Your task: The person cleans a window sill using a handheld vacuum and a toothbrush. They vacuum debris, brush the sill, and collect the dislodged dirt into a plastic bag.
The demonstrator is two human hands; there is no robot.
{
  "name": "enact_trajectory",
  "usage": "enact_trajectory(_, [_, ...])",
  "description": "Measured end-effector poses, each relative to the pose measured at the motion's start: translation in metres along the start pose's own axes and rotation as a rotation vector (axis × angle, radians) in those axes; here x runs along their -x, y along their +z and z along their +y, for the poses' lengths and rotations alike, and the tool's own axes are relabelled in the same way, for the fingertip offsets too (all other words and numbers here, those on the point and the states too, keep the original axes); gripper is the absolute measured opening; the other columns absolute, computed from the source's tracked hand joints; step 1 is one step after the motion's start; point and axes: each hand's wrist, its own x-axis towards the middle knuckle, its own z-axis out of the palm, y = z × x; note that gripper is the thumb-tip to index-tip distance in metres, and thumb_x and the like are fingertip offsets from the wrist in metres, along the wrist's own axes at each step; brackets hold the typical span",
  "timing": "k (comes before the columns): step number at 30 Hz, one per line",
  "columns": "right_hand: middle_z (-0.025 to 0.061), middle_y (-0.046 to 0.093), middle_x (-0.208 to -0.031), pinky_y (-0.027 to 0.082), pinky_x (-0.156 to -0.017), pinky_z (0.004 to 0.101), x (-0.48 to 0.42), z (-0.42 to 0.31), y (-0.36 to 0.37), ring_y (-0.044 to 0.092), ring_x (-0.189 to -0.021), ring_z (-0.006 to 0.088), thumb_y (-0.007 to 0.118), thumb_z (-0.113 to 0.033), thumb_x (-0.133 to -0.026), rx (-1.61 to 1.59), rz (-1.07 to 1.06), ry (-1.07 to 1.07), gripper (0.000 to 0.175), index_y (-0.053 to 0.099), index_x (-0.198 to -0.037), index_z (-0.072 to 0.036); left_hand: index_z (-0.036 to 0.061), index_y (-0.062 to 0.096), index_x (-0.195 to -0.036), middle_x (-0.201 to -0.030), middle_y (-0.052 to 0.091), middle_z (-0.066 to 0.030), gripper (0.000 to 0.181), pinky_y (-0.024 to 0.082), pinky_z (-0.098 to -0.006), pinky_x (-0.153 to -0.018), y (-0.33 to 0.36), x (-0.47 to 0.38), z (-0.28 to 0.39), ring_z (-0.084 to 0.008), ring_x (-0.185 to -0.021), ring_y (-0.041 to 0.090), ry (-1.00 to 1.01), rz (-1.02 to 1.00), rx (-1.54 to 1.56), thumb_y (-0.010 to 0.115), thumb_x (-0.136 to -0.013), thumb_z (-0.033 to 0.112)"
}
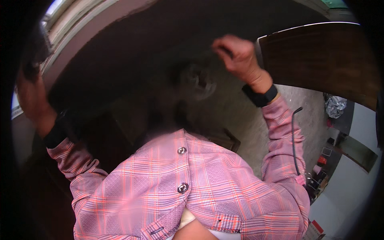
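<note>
My left hand (34,102) is raised at the far left beside a pale window frame (78,21). Its fingers merge with a dark patch near the frame, so what it touches or holds is unclear. Higher than my chest, my right hand (235,57) is lifted with curled fingers, slightly blurred, and no object shows in it. It is nearest the corner of a dark brown panel (318,57), apparently wooden. Black bands (262,95) circle both wrists. A pink plaid shirt (180,168) covers my arms and chest.
Below lies a grey floor (249,132) with a blurred translucent object (201,81) on it. A wooden furniture edge (232,141) shows past my shirt. At right are a crumpled silvery bag (336,106), a red item (322,160) and a box (313,231).
</note>
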Motion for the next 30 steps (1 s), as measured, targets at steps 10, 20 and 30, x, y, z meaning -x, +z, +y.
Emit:
enact_trajectory(10, [0.0166,0.069,-0.098,0.054,-0.066,0.0464,0.204,0.123,0.167,0.068,-0.087,0.0362,0.061,-0.019,-0.09,0.392,-0.325,0.714,0.023,0.066,-0.111,-0.012,0.0062,0.039,-0.146,-0.149,0.04,-0.0164,0.054,0.032,-0.0358,-0.113,-0.018,-0.008,0.034,-0.027,-0.136,0.042,-0.118,-0.047,0.268,0.055,-0.095,0.004])
enact_trajectory(20, [0.0164,0.072,-0.095,0.057,-0.071,0.0379,0.088,0.042,0.036,0.071,-0.082,0.0316,0.06,0.002,-0.084,0.11,-0.058,0.441,0.024,0.071,-0.105,-0.004,0.0027,0.064,-0.121,-0.109,0.069,-0.0018,0.033,0.047,-0.0256,-0.087,-0.012,-0.03,0.058,-0.0098,-0.097,0.061,-0.568,0.026,1.743,0.07,-0.093,0.02])
enact_trajectory(30, [0.0187,0.072,-0.105,0.056,-0.076,0.0362,-0.202,-0.09,-0.047,0.071,-0.081,0.0254,0.061,-0.021,-0.091,0.099,-0.172,0.184,0.035,0.064,-0.123,-0.008,0.0009,0.065,-0.118,-0.1,0.066,0.0025,0.032,0.045,-0.0208,-0.078,-0.012,-0.041,0.065,-0.0041,-0.088,0.055,-0.545,-0.014,1.791,0.068,-0.093,0.021])
